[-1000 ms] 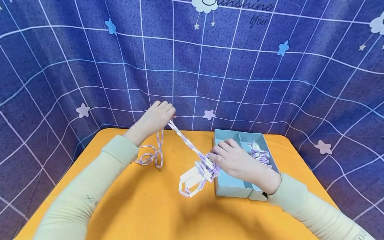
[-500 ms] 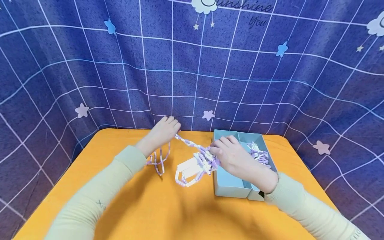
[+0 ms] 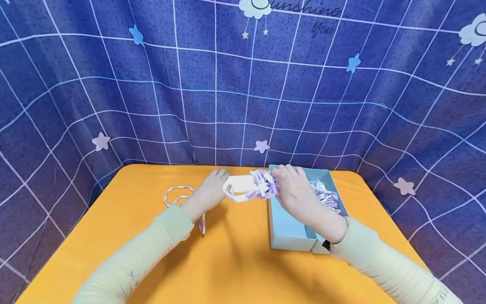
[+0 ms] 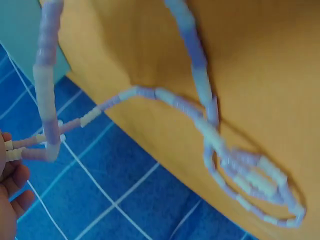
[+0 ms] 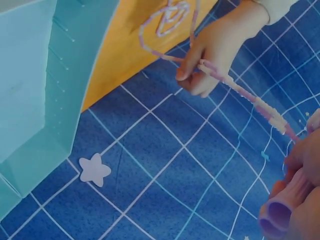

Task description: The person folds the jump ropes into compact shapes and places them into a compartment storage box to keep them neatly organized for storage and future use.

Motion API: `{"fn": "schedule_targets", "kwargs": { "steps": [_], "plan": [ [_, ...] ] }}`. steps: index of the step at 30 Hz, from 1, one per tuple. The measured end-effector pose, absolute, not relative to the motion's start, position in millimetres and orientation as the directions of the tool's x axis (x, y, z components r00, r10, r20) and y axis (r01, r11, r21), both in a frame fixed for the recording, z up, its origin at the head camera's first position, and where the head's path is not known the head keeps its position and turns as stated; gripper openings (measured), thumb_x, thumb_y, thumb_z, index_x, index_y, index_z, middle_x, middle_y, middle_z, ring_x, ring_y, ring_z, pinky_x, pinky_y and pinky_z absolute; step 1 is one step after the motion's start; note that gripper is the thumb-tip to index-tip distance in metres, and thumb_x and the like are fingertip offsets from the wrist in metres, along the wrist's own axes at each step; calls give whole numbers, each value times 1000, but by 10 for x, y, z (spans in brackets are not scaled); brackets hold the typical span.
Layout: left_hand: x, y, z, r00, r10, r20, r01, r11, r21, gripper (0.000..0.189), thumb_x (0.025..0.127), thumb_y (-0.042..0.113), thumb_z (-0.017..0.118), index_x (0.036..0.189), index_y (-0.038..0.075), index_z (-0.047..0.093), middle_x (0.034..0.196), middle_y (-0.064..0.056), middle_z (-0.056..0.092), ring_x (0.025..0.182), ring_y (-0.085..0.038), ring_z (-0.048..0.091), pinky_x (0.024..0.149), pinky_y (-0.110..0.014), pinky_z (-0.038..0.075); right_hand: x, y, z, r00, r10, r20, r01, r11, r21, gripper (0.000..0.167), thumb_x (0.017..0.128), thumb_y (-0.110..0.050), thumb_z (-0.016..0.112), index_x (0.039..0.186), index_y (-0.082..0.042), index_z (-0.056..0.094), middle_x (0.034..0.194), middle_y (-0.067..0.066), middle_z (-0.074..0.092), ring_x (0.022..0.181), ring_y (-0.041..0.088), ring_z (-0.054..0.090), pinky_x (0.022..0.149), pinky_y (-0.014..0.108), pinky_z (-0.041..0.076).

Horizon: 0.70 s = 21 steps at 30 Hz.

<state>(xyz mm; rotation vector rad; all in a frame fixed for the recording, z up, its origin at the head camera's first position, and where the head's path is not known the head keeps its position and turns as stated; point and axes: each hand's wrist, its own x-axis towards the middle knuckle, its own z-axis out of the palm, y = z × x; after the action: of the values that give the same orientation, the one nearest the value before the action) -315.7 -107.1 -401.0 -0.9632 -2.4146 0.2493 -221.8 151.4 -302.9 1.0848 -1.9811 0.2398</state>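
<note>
A bundle of purple and white beaded string (image 3: 265, 185) is held in my right hand (image 3: 296, 190) over the left part of the blue box. Its lengths are wrapped about a white flat piece (image 3: 243, 184) that sticks out to the left. My left hand (image 3: 210, 190), left of the bundle, pinches the same string, as the right wrist view shows. There a beaded stretch (image 5: 245, 95) runs between both hands. The loose end (image 4: 255, 175) lies in loops on the table, left of my left hand. My left fingertips are mostly hidden in the head view.
A light blue two-compartment box (image 3: 290, 243) stands at the right of the orange table (image 3: 235, 261). More purple and white beaded pieces (image 3: 327, 196) lie in its right compartment. A blue grid-patterned curtain (image 3: 231, 97) hangs behind the table.
My left hand has come down toward the table and slightly right. The bundle in my right hand has risen and tipped up. The stretch between my hands no longer shows in the head view.
</note>
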Motion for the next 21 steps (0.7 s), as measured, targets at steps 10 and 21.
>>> {"fn": "schedule_targets", "kwargs": {
  "steps": [10, 21],
  "plan": [
    [-2742, -844, -4027, -508, 746, 432, 543, 666, -511, 14, 88, 15, 53, 98, 11, 62, 89, -3, 60, 86, -21, 50, 69, -32, 34, -2244, 1530, -3002, -357, -488, 797, -645, 746, 167, 49, 72, 4, 68, 112, 2, 38, 82, 14, 48, 68, 30, 47, 56, 38, 32],
    [-2294, -707, -3849, -391, 789, 473, 571, 612, -547, 6, 85, 17, 58, 87, 12, 61, 76, 1, 60, 77, -18, 46, 67, -29, 31, -2343, 1612, -3036, -506, -377, 776, -503, 860, 90, 39, 81, 1, 61, 114, 0, 39, 87, 16, 52, 69, 32, 48, 54, 39, 30]
  ]
}}
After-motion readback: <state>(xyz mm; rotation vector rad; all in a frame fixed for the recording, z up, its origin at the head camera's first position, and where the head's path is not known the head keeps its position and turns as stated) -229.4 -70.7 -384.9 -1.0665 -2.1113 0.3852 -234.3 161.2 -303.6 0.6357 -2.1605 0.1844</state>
